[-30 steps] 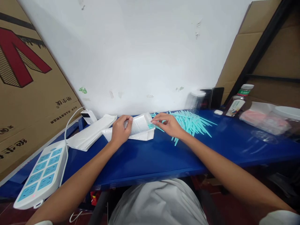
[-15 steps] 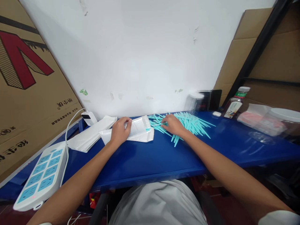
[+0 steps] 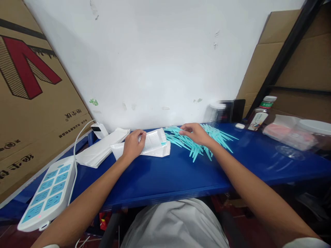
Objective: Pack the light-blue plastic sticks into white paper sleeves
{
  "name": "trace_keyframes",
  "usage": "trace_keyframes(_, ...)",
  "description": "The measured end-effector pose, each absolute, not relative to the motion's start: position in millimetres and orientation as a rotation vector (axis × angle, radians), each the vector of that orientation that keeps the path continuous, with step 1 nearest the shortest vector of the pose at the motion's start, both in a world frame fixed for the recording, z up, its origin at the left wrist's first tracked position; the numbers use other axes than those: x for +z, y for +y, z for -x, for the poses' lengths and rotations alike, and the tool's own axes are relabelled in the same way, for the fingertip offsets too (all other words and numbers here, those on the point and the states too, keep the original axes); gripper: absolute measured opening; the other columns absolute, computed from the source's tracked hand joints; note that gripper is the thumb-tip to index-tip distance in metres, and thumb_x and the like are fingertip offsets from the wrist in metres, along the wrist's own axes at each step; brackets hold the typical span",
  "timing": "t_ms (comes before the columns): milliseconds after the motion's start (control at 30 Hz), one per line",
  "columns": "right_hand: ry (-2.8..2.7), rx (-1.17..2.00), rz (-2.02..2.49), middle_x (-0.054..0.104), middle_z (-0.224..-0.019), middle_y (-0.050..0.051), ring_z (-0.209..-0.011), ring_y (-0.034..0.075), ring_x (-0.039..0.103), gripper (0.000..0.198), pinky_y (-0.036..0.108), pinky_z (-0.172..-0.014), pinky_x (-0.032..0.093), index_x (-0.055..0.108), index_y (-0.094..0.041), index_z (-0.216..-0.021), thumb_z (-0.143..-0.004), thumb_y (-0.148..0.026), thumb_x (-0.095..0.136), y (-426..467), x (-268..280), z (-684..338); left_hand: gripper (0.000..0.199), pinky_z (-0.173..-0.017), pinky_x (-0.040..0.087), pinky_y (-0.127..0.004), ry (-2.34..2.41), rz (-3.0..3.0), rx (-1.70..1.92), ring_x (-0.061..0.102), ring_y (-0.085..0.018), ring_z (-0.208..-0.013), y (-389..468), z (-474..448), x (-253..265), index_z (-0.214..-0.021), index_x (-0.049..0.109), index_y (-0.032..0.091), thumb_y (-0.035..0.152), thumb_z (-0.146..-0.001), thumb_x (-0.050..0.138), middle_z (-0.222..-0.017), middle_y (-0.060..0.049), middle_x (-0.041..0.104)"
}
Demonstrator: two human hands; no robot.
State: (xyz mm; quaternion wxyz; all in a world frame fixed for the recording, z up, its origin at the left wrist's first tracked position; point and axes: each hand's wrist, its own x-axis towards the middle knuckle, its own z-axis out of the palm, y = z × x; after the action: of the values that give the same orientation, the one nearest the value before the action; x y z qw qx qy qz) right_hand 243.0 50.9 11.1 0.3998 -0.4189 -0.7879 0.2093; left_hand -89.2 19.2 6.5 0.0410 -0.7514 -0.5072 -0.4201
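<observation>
My left hand [image 3: 134, 144] is closed on a clear plastic bag [image 3: 153, 139], its fingers curled over the near end. Bits of teal show at the bag's right end. More white film lies flat under it on the table. My right hand [image 3: 195, 133] is over a loose heap of thin teal pointed sticks [image 3: 219, 136], its thumb and fingers curved with a gap between them. Nothing can be seen in its grip. Part of the heap is hidden behind that hand.
A stack of white sleeves [image 3: 103, 150] lies left of my left hand. A white power strip [image 3: 48, 193] with a cable crosses the left side of the blue table [image 3: 165, 179]. On the right stand a bottle [image 3: 261, 113] and a clear tub [image 3: 315, 132].
My right hand has shifted slightly to the right over the heap, and its fingers have spread from the sticks. My left hand stays on the bag.
</observation>
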Motion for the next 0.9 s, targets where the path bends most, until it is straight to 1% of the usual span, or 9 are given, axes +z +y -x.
trace_keyframes(67, -2.019, 0.673, 0.97, 0.077, -0.081, 0.006, -0.076, 0.023, 0.071, 0.036, 0.035, -0.074, 0.054, 0.076, -0.019, -0.089, -0.092, -0.055, 0.072, 45.8, 12.4, -238.3, 0.026, -0.082, 0.052, -0.037, -1.555, 2.302, -1.294, 0.07, -0.026, -0.092, 19.3, 89.7, 6.4, -0.094, 0.069, 0.023, 0.038, -0.104, 0.05, -0.095, -0.005, 0.076)
trace_keyframes(133, -2.045, 0.705, 0.93, 0.075, -0.078, 0.005, -0.072, 0.022, 0.07, 0.038, 0.035, -0.074, 0.054, 0.075, -0.019, -0.086, -0.092, -0.057, 0.071, 42.0, 10.2, -232.5, 0.027, -0.081, 0.052, -0.037, -1.549, 2.31, -1.302, 0.07, -0.026, -0.091, 19.1, 89.8, 6.5, -0.093, 0.069, 0.023, 0.039, -0.104, 0.05, -0.095, -0.005, 0.076)
trace_keyframes(233, -2.1, 0.667, 0.931, 0.075, -0.079, 0.004, -0.069, 0.022, 0.07, 0.037, 0.036, -0.076, 0.054, 0.075, -0.019, -0.088, -0.095, -0.055, 0.068, 38.4, 5.5, -224.8, 0.028, -0.083, 0.051, -0.037, -1.503, 2.343, -1.285, 0.07, -0.026, -0.09, 18.1, 88.7, 6.8, -0.093, 0.068, 0.023, 0.039, -0.105, 0.049, -0.095, -0.006, 0.076)
trace_keyframes(300, -2.138, 0.635, 0.954, 0.074, -0.074, 0.003, -0.065, 0.021, 0.069, 0.036, 0.037, -0.078, 0.053, 0.076, -0.019, -0.088, -0.097, -0.053, 0.066, 36.3, 4.2, -221.1, 0.028, -0.083, 0.05, -0.037, -1.47, 2.371, -1.271, 0.07, -0.026, -0.089, 16.9, 87.3, 6.8, -0.093, 0.067, 0.023, 0.039, -0.105, 0.048, -0.094, -0.006, 0.076)
trace_keyframes(400, -2.182, 0.642, 0.991, 0.07, -0.067, 0.001, -0.056, 0.019, 0.064, 0.035, 0.036, -0.072, 0.052, 0.076, -0.019, -0.087, -0.097, -0.051, 0.066, 33.3, 4.0, -216.7, 0.027, -0.084, 0.05, -0.037, -1.433, 2.42, -1.265, 0.07, -0.025, -0.089, 15.0, 84.9, 6.4, -0.094, 0.067, 0.023, 0.038, -0.106, 0.048, -0.093, -0.005, 0.075)
trace_keyframes(500, -2.188, 0.69, 1.003, 0.075, -0.08, 0.003, -0.053, 0.017, 0.061, 0.032, 0.035, -0.066, 0.05, 0.077, -0.018, -0.093, -0.096, -0.049, 0.069, 32.7, 1.9, -212.7, 0.027, -0.084, 0.05, -0.037, -1.392, 2.472, -1.265, 0.069, -0.024, -0.09, 13.4, 83.1, 6.2, -0.094, 0.067, 0.023, 0.037, -0.106, 0.047, -0.094, -0.005, 0.075)
trace_keyframes(600, -2.159, 0.68, 0.978, 0.078, -0.102, 0.007, -0.07, 0.02, 0.068, 0.028, 0.037, -0.078, 0.053, 0.077, -0.019, -0.103, -0.093, -0.045, 0.072, 33.8, -2.0, -209.4, 0.027, -0.083, 0.05, -0.036, -1.363, 2.498, -1.271, 0.069, -0.024, -0.09, 13.0, 82.3, 6.1, -0.094, 0.067, 0.023, 0.037, -0.107, 0.047, -0.095, -0.005, 0.074)
trace_keyframes(700, -2.137, 0.662, 0.952, 0.076, -0.109, 0.009, -0.091, 0.023, 0.068, 0.025, 0.038, -0.087, 0.053, 0.075, -0.02, -0.105, -0.091, -0.041, 0.074, 33.6, -3.8, -207.4, 0.027, -0.083, 0.049, -0.036, -1.354, 2.506, -1.275, 0.068, -0.024, -0.089, 13.4, 82.1, 6.0, -0.094, 0.066, 0.022, 0.037, -0.107, 0.047, -0.094, -0.005, 0.073)
trace_keyframes(900, -2.044, 0.727, 0.931, 0.073, -0.1, 0.007, -0.088, 0.021, 0.066, 0.027, 0.035, -0.081, 0.054, 0.07, -0.018, -0.107, -0.088, -0.038, 0.076, 31.8, -2.2, -207.3, 0.025, -0.083, 0.048, -0.035, -1.337, 2.511, -1.283, 0.067, -0.023, -0.089, 13.5, 82.5, 5.7, -0.094, 0.065, 0.021, 0.035, -0.107, 0.049, -0.094, -0.005, 0.072)
